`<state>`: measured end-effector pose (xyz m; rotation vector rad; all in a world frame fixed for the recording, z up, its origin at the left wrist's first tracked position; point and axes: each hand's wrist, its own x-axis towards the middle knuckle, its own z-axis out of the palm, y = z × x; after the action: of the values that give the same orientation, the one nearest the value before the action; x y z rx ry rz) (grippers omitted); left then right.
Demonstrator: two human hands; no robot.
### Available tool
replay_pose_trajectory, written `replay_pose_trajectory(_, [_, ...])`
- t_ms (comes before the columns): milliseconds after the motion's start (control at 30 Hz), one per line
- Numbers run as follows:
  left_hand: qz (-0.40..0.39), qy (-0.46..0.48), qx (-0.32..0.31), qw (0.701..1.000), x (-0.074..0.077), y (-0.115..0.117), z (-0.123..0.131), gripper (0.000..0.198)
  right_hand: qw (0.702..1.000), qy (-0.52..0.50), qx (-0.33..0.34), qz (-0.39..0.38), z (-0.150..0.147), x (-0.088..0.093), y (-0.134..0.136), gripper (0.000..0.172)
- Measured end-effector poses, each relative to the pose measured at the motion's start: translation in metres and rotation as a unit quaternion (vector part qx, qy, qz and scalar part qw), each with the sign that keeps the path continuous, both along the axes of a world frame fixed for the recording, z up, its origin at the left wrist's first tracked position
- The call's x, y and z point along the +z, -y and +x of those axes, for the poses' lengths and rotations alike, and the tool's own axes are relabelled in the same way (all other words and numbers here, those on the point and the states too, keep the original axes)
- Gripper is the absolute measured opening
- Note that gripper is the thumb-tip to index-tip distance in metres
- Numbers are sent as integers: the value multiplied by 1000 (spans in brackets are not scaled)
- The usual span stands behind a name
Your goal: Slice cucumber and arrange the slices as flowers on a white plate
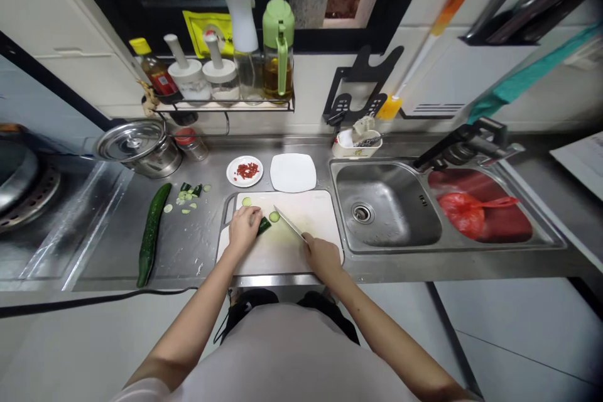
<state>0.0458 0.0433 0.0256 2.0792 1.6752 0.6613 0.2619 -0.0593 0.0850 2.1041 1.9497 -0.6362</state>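
On the white cutting board [287, 257], my left hand [244, 228] has its fingers curled on a short dark-green cucumber piece [264, 225], whose left part they cover. My right hand [324, 257] grips a kitchen knife [291, 223] by the handle, its blade pointing up and left. Beside the blade tip lies a round cucumber slice [274, 217], just right of the cut piece. Another pale slice [246, 201] rests near the board's upper left, above my left hand.
A whole cucumber [153, 232] lies left, near several cucumber scraps [185, 196]. Behind the board stand a plate [230, 173] with red chopped bits and a white square plate [293, 172]. Right is a double sink [391, 239] with a red bag [461, 215]. A lidded pot [157, 157] stands back left.
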Motion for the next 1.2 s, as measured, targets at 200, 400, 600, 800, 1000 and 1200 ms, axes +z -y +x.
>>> replay_pose_trajectory(200, [-85, -172, -74, 979, 16, -11, 50, 25, 998, 17, -55, -18, 14, -6, 14, 38])
replay_pose_trajectory(400, [-141, -238, -72, 958, 18, -21, 68, 26, 997, 28, -66, -8, 17, -9, 20, 38])
replay_pose_trajectory(600, [-169, -221, -75, 957, 19, -26, 68, 29, 997, 29, -65, -5, 17, -6, 20, 40])
replay_pose_trajectory(800, [-162, -146, -53, 974, 22, -34, 64, 9, 998, 21, -64, 12, 18, -12, 13, 41])
replay_pose_trajectory(1000, [-182, 9, 125, 975, 20, -64, 16, 11, 998, 26, -55, 13, 18, -14, 7, 39])
replay_pose_trajectory(1200, [-200, -8, 164, 966, -1, -81, -15, 12, 998, 30, -58, 7, 17, -17, 8, 40])
